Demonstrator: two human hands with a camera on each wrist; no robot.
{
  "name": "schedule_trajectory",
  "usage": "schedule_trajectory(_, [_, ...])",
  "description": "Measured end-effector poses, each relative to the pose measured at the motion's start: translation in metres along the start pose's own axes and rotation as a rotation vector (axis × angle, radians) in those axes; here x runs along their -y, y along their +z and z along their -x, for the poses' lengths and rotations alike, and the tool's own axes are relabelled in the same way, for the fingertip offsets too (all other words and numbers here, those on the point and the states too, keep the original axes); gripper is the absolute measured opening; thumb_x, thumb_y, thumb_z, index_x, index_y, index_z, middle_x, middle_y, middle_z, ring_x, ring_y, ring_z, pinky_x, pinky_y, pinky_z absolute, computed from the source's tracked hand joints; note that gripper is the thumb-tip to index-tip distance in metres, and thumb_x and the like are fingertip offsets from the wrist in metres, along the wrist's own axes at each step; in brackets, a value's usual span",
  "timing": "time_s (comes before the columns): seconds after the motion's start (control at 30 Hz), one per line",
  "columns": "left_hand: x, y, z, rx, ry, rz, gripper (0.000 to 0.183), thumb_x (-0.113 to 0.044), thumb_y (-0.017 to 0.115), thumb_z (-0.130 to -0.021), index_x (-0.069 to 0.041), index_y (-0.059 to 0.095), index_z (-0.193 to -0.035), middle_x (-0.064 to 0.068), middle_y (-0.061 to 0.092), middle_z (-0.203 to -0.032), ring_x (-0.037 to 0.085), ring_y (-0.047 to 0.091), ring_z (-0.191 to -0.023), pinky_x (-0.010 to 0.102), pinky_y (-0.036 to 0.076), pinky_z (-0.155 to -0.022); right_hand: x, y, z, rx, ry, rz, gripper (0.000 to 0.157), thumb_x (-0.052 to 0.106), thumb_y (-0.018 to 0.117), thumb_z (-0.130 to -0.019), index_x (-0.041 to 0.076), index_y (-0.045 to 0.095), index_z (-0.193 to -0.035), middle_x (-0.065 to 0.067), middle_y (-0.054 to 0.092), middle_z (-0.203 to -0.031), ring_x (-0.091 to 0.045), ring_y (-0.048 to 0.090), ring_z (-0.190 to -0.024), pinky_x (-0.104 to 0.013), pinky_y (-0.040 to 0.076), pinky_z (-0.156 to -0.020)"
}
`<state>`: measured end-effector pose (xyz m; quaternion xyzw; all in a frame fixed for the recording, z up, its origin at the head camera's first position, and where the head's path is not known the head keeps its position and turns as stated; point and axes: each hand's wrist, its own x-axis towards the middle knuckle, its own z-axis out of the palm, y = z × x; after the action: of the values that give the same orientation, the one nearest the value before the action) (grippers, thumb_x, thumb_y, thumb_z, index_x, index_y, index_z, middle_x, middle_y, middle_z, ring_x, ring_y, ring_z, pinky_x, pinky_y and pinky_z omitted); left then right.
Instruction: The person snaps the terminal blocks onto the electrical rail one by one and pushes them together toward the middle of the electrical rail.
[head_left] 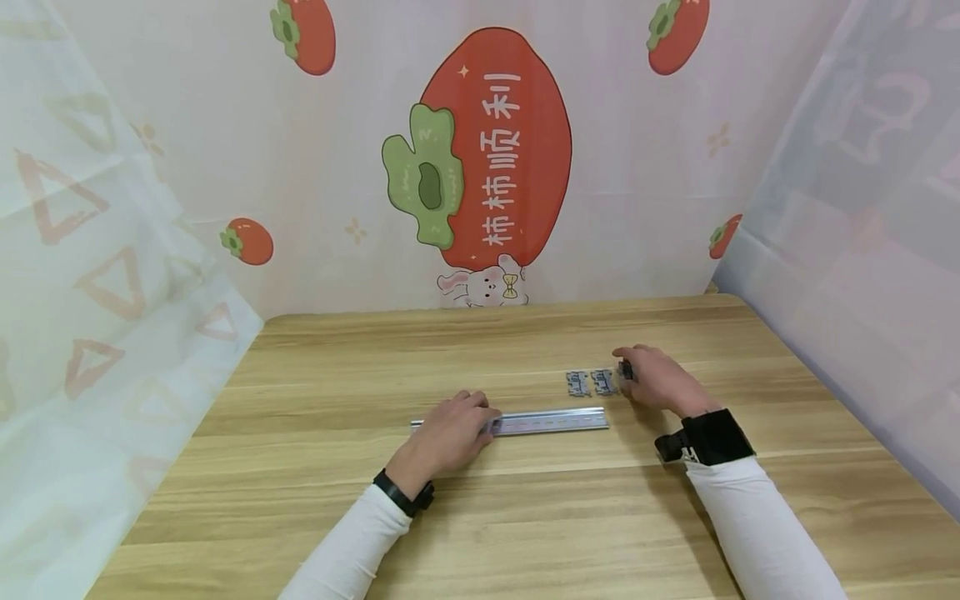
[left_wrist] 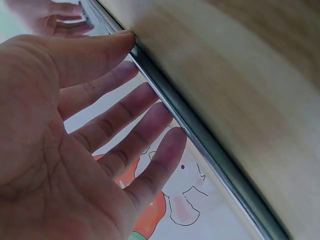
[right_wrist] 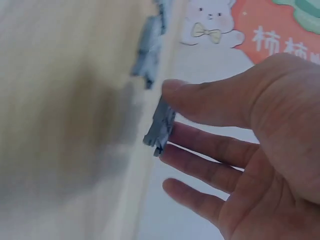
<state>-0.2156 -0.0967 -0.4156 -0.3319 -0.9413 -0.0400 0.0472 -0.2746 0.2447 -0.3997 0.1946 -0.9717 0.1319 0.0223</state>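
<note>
Rail (head_left: 551,422), long axis approx. L–R on the bench (head_left: 480,533), lay under L grip (head_left: 452,429), w/ thumb and fingers holding its L half. R grip (head_left: 660,383), closed to a narrow pinch, held 1 block (right_wrist: 161,125) past the rail's R end, on its far side; 2 loose blocks (head_left: 577,383) lay behind that end, nearer R grip.

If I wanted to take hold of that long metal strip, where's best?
Probably its uncovered right half, from above, thumb on the near long edge, fingers over the far one: the metal strip lies flat and narrow on the table, running left to right, while the left hand covers part of its left half.
</note>
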Motion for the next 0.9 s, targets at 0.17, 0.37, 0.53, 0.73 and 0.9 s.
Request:
schedule_trajectory(0.17, [0.0, 0.0, 0.0, 0.004, -0.002, 0.005, 0.032, -0.029, 0.059, -0.089, -0.018, 0.062, -0.119, 0.0, 0.055, -0.111, 0.017, 0.05, -0.097, 0.032, 0.043, -0.079, 0.009, -0.007, 0.001, -0.043, -0.054, -0.091, 0.044, 0.013, 0.057, -0.088, 0.006, 0.05, -0.13, -0.02, 0.051, -0.119, -0.034, 0.05, -0.107, -0.047, 0.04, -0.087])
schedule_trajectory(0.37, [-0.001, -0.001, 0.001, 0.002, 0.005, 0.009, 0.032, -0.028, 0.059, -0.089, -0.017, 0.062, -0.118, 0.0, 0.055, -0.111, 0.017, 0.05, -0.096, 0.031, 0.043, -0.078, 0.017, -0.012, 0.001, -0.075, -0.112, -0.158, 0.035, 0.018, 0.053, -0.092, 0.01, 0.054, -0.126, -0.017, 0.05, -0.12, -0.032, 0.049, -0.109, -0.046, 0.04, -0.087])
schedule_trajectory(0.53, [0.0, -0.001, 0.0, -0.001, 0.006, 0.008, 0.031, -0.028, 0.059, -0.089, -0.018, 0.063, -0.118, -0.001, 0.055, -0.109, 0.017, 0.049, -0.095, 0.031, 0.043, -0.077, 0.025, -0.018, 0.001, -0.117, -0.139, -0.159, 0.033, 0.02, 0.054, -0.092, 0.009, 0.055, -0.123, -0.016, 0.05, -0.12, -0.032, 0.048, -0.109, -0.046, 0.04, -0.087])
schedule_trajectory(0.73, [0.0, -0.002, 0.0, 0.007, 0.003, 0.014, 0.031, -0.028, 0.059, -0.089, -0.018, 0.062, -0.118, -0.001, 0.055, -0.109, 0.016, 0.049, -0.094, 0.031, 0.042, -0.077, 0.036, -0.027, 0.003, -0.142, -0.17, -0.156, 0.029, 0.022, 0.055, -0.092, 0.01, 0.059, -0.117, -0.012, 0.051, -0.116, -0.028, 0.051, -0.103, -0.042, 0.042, -0.083])
schedule_trajectory(0.9, [-0.001, -0.003, 0.001, 0.007, 0.004, 0.016, 0.032, -0.028, 0.059, -0.089, -0.017, 0.062, -0.119, -0.001, 0.055, -0.109, 0.016, 0.049, -0.094, 0.03, 0.042, -0.077, 0.044, -0.029, 0.003, -0.149, -0.202, -0.172, 0.026, 0.021, 0.056, -0.091, 0.009, 0.061, -0.114, -0.011, 0.052, -0.115, -0.026, 0.052, -0.099, -0.04, 0.043, -0.08])
